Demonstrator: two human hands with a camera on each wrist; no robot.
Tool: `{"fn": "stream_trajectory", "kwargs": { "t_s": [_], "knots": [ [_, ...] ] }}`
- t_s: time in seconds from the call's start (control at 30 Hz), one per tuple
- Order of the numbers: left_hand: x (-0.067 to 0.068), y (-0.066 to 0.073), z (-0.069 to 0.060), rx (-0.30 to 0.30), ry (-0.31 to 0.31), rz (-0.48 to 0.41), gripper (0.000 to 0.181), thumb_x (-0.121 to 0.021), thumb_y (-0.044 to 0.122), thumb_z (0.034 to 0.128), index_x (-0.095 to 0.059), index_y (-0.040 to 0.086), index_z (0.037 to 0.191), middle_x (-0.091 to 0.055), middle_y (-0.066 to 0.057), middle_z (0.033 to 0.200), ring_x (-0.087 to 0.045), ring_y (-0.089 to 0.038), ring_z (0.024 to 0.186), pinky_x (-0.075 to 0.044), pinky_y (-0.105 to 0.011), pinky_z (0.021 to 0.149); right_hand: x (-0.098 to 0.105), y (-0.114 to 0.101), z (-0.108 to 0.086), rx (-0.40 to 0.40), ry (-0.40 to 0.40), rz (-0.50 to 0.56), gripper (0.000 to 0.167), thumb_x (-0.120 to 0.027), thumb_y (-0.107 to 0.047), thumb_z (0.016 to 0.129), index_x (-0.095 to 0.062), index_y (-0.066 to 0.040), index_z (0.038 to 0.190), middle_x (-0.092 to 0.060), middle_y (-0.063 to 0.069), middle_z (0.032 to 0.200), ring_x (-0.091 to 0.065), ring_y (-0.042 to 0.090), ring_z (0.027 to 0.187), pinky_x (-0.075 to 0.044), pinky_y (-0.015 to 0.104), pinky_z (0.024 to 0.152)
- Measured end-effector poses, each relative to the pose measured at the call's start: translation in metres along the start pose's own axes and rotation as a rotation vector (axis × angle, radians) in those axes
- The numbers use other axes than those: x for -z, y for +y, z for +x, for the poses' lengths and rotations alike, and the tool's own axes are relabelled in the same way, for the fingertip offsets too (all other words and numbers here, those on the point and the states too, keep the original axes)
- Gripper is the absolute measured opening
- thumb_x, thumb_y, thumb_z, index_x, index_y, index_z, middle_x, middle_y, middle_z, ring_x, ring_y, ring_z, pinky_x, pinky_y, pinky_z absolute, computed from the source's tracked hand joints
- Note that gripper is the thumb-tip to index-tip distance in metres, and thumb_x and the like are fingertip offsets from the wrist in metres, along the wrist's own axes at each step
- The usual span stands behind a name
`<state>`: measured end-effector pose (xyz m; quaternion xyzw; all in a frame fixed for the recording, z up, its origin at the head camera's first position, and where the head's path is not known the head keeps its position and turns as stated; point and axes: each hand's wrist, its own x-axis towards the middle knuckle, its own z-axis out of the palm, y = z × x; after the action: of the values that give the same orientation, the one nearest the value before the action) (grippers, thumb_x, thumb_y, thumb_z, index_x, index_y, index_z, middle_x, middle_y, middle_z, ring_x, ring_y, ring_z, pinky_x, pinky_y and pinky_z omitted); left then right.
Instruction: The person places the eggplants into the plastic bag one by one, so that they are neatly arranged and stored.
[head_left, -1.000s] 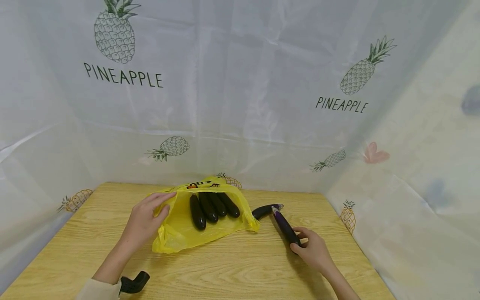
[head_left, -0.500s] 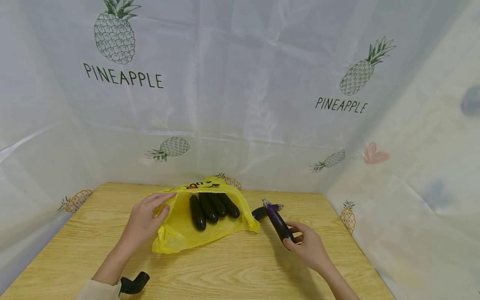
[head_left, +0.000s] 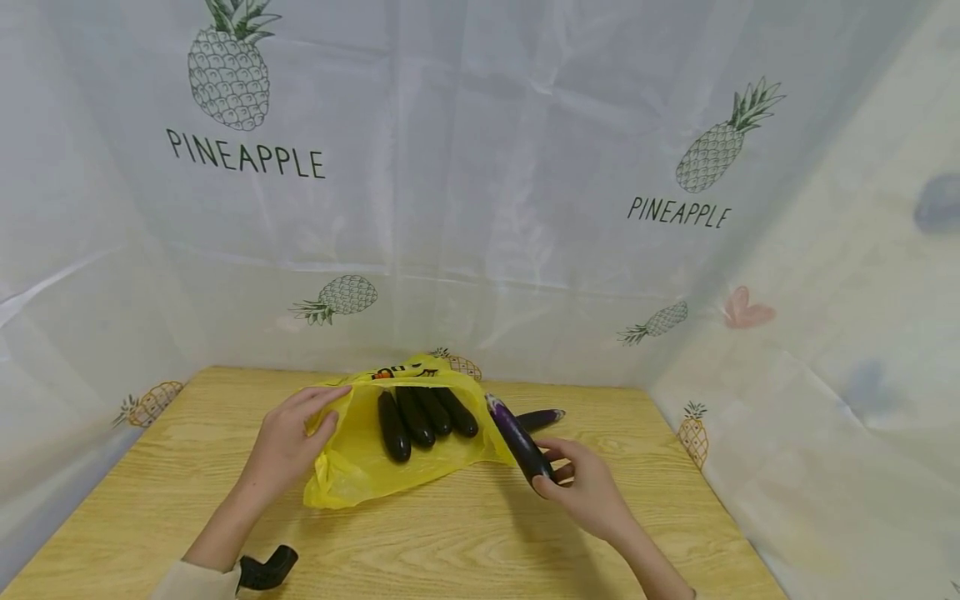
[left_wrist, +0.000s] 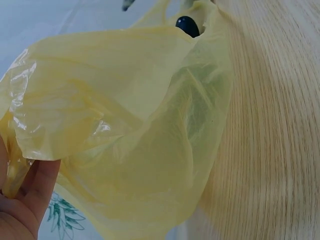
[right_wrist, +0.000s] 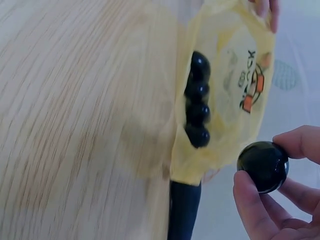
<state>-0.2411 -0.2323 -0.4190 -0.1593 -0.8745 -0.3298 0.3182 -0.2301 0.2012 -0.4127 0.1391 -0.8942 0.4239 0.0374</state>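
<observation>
My left hand [head_left: 288, 437] pinches the left edge of a yellow plastic bag [head_left: 352, 479], holding its mouth open. In the left wrist view, the thumb and fingers [left_wrist: 42, 187] grip the gathered film. Several dark eggplants [head_left: 393, 429] lie side by side inside the bag. My right hand [head_left: 585, 492] grips another eggplant [head_left: 519, 437] by its rounded end, raised over the table beside the bag's right edge, its stem end pointing away and left. In the right wrist view, fingertips surround that eggplant's [right_wrist: 263, 166] round end. One more eggplant [head_left: 542, 419] rests on the table right of the bag, partly hidden.
The wooden table [head_left: 420, 550] ends at a pale curtain [head_left: 525, 208] printed with pineapples, which rises at the back and both sides. A black angular object [head_left: 268, 568] shows beside the left sleeve [head_left: 197, 581].
My right hand has lifted the eggplant and carried it left, up to the bag's right edge. The left hand and the bag have stayed put.
</observation>
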Motion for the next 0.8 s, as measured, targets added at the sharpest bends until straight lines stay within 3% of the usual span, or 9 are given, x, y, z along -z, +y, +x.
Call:
{"fn": "stream_trajectory", "kwargs": {
  "t_s": [0.2,0.8],
  "knots": [
    [-0.001,-0.001,0.000,0.004,-0.006,-0.013,0.044,-0.075,-0.002,0.0957,-0.072,0.011,0.138,-0.073,-0.012,0.127,-0.034,-0.002,0.051,-0.037,-0.024,0.044,-0.014,-0.010,0.005,0.050,-0.047,0.032,0.049,-0.084,-0.016,0.091,-0.070,-0.009,0.137,-0.068,0.015,0.115,-0.072,0.017,0.083,-0.059,0.027,0.064],
    [0.000,-0.001,0.000,-0.001,0.000,0.004,0.043,-0.075,-0.002,0.0956,-0.073,0.011,0.137,-0.073,-0.011,0.126,-0.038,-0.003,0.058,-0.038,-0.024,0.049,-0.068,-0.034,0.026,0.109,-0.157,0.085,0.048,-0.080,-0.025,0.094,-0.070,-0.012,0.139,-0.070,0.011,0.115,-0.070,0.020,0.084,-0.058,0.028,0.065]
  ]
}}
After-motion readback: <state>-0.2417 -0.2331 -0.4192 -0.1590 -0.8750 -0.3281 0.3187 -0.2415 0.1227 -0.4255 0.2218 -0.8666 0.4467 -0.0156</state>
